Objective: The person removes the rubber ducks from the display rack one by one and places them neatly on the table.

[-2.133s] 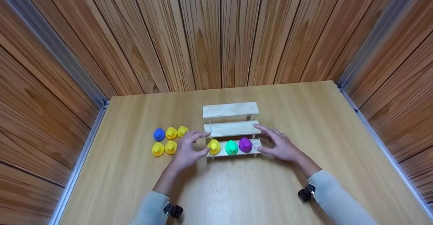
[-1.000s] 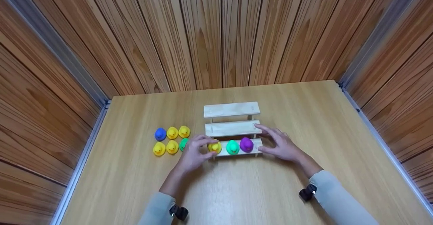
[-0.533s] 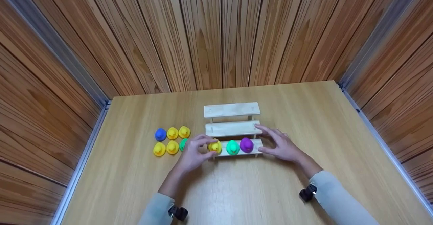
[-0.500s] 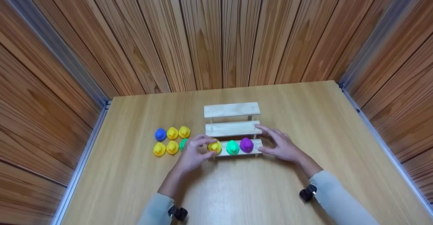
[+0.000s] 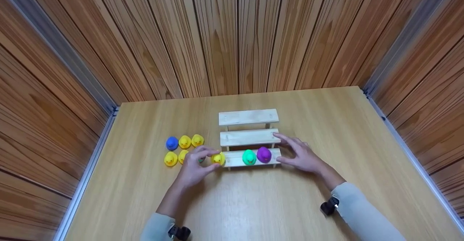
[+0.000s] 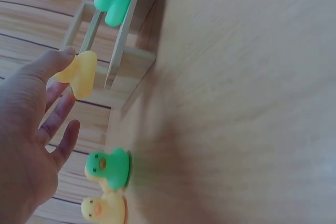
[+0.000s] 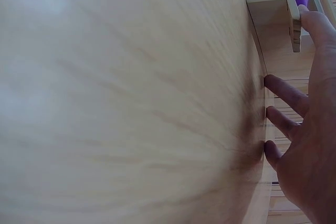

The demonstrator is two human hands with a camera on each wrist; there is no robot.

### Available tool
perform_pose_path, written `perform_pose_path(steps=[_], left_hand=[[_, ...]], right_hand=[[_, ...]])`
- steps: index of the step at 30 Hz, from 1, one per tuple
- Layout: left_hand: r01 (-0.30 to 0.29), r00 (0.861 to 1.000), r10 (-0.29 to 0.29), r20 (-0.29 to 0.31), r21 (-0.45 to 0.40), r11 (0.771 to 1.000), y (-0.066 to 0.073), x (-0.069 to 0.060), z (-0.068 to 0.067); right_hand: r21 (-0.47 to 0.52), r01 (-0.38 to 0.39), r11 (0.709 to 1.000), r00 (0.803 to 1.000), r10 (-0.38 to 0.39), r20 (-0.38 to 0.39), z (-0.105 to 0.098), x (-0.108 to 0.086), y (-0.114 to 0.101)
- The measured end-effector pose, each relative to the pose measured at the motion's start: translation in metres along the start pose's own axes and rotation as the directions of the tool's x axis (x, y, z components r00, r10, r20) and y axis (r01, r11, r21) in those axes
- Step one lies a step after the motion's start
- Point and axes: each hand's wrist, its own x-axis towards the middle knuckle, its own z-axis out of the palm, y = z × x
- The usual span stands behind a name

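Note:
My left hand point(image 5: 194, 166) pinches a yellow rubber duck point(image 5: 218, 158) between thumb and forefinger, at the left end of the lowest step of a three-step wooden stand point(image 5: 235, 160). In the left wrist view the yellow duck point(image 6: 84, 74) is off the step, held beside its end. A green rubber duck point(image 5: 249, 157) and a purple rubber duck point(image 5: 264, 154) sit side by side on that step. My right hand point(image 5: 300, 156) rests at the stand's right end, fingers spread, thumb by the lowest step and forefinger at the middle one. Its thumb point(image 7: 315, 22) touches the step's end in the right wrist view.
Left of the stand, several rubber ducks stand in two rows on the table point(image 5: 232, 204): a blue duck point(image 5: 172, 143), yellow ducks point(image 5: 170, 159) and a green duck point(image 6: 110, 166) mostly hidden by my left hand in the head view. Wooden walls enclose the table.
My left hand closed its fingertips on the yellow duck on the lowest step, then carried it left past the step's end. The right hand stays where it was.

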Motion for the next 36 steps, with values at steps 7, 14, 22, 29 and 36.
perform_pose_path(steps=[7, 14, 22, 29, 36], left_hand=[[0.024, 0.998, -0.025, -0.053, -0.017, 1.000, -0.006, -0.007, -0.014], [0.059, 0.995, -0.060, -0.075, -0.016, 0.998, -0.012, -0.013, -0.024], [0.089, 0.990, -0.089, -0.107, -0.004, 0.996, -0.019, -0.021, -0.034], [0.120, 0.986, -0.122, -0.118, -0.021, 0.993, -0.024, -0.027, -0.037], [0.122, 0.988, -0.122, -0.100, -0.008, 0.993, -0.029, -0.033, -0.034]], right_hand=[[-0.009, -0.009, 1.000, 1.000, 0.009, -0.003, 0.000, 0.001, 0.000], [0.002, -0.003, 1.000, 1.000, 0.003, -0.004, 0.000, 0.000, 0.000], [0.010, 0.007, 1.000, 1.000, -0.007, -0.006, 0.000, 0.000, 0.001], [0.010, 0.002, 1.000, 1.000, -0.002, -0.001, -0.001, 0.000, 0.000], [0.009, -0.002, 1.000, 1.000, 0.002, -0.004, -0.001, 0.001, 0.000]])
